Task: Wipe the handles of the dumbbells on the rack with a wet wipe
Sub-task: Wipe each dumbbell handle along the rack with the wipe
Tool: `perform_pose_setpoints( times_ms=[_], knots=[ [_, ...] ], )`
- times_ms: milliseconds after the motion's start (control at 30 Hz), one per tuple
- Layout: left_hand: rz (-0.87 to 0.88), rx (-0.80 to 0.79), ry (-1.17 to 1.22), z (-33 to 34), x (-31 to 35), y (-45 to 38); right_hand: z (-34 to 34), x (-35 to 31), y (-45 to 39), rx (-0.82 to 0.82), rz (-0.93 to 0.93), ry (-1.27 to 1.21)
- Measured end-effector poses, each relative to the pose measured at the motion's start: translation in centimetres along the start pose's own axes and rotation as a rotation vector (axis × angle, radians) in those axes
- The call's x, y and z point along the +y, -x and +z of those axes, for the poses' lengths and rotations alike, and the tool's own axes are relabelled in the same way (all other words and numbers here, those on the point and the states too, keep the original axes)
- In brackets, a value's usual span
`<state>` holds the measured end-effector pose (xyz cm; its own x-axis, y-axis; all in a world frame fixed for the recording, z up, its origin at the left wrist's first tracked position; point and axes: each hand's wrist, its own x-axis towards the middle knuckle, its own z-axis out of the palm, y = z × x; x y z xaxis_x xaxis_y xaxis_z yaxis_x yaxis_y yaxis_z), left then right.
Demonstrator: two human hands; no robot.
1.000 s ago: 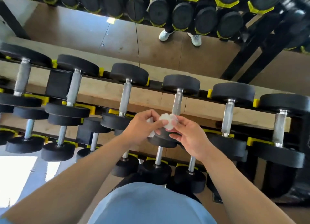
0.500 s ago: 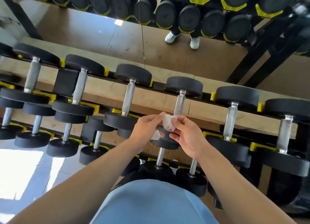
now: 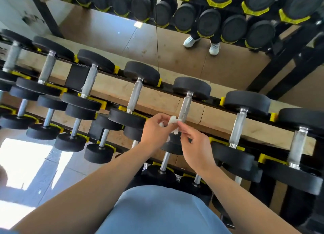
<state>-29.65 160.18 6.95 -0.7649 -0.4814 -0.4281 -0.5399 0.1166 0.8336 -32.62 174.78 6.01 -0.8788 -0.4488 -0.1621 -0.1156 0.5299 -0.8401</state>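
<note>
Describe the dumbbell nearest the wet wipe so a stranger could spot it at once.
Look along the top tier of the rack. The dumbbell is fifth from the left. Unlike its neighbours, its handle has the white wet wipe right in front of its lower end.

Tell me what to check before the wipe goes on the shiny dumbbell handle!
1. Wet wipe in hand: ok, left hand and right hand both pinch it.
2. Wipe spread out: not ok, it is bunched.
3. Handle free to reach: ok, nothing covers it.
4. Wipe touching the handle: cannot tell.
5. Dumbbell seated on the rack: ok.
6. Wipe wet enough: cannot tell.
</note>
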Motion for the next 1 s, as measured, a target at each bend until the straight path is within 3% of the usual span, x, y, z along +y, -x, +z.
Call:
perform_pose_setpoints(
  times_ms=[167,300,467,567,667,800,1000],
  knots=[
    [0.108,-0.070,-0.174,1.1,-0.2,0.4,-0.4,-0.4,-0.7,-0.059,0.521,-0.968],
    [0.109,-0.126,-0.160,1.6,-0.5,0.1,-0.7,0.3,-1.6,-0.038,0.667,-1.192],
    [0.132,-0.205,-0.084,1.3,-1.0,-1.2,-1.1,1.6,-3.4,-0.027,0.678,-1.051],
    [0.089,-0.037,-0.098,2.1,-1.5,-2.5,-0.6,2.8,-5.8,0.287,0.729,-0.857],
    [-0.077,0.182,-0.136,3.7,-1.9,-3.8,0.2,3.3,-8.4,0.534,0.741,-0.665],
    [-0.180,0.320,-0.211,5.9,-2.4,-5.9,2.0,2.9,-11.6,0.544,0.654,-0.565],
    [-0.251,0.365,-0.342,6.6,-3.2,-7.9,3.9,3.4,-14.7,0.556,0.523,-0.426]
  ],
)
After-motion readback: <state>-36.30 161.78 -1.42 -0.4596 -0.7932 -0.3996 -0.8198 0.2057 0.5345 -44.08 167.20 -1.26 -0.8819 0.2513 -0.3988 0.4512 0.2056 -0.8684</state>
